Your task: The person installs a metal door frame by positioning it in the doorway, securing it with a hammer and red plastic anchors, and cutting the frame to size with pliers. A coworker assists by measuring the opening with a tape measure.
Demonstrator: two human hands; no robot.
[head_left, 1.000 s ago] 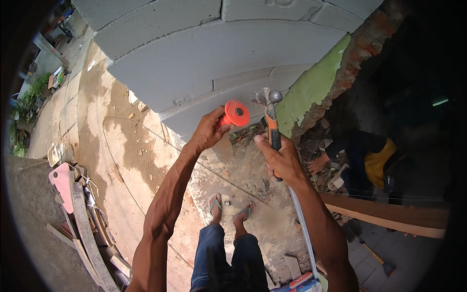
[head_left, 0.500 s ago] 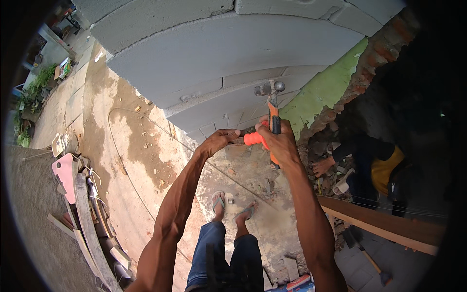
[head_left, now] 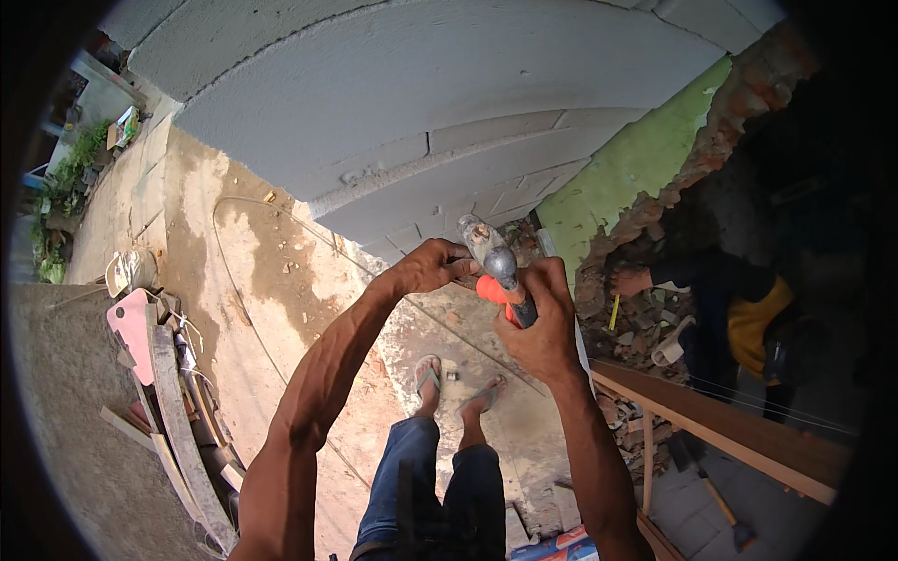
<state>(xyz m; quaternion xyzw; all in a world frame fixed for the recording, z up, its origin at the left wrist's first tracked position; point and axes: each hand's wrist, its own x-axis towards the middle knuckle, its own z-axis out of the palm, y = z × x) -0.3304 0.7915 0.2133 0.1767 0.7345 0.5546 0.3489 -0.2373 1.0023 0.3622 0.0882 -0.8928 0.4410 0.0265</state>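
Observation:
My right hand is closed round the black and orange handle of a hammer. Its worn metal head tilts up toward the wall, in front of my fingers. Just under the head is the bright orange-red handle of a second tool, lying between my two hands and partly hidden by the hammer. My left hand pinches the far end of that tool, whose kind I cannot make out. Beyond both hands rises a grey block wall, apart from the hammer head.
A broken brick edge and green wall strip border the opening at right. There a person reaches into rubble beside a wooden beam. A shovel lies lower right. Scrap planks are piled left; a cable crosses the ground.
The hammer head has come down from the wall and swung toward me, now over the orange handle. My right hand has dropped slightly. The person at right has shifted a hand toward the broken edge.

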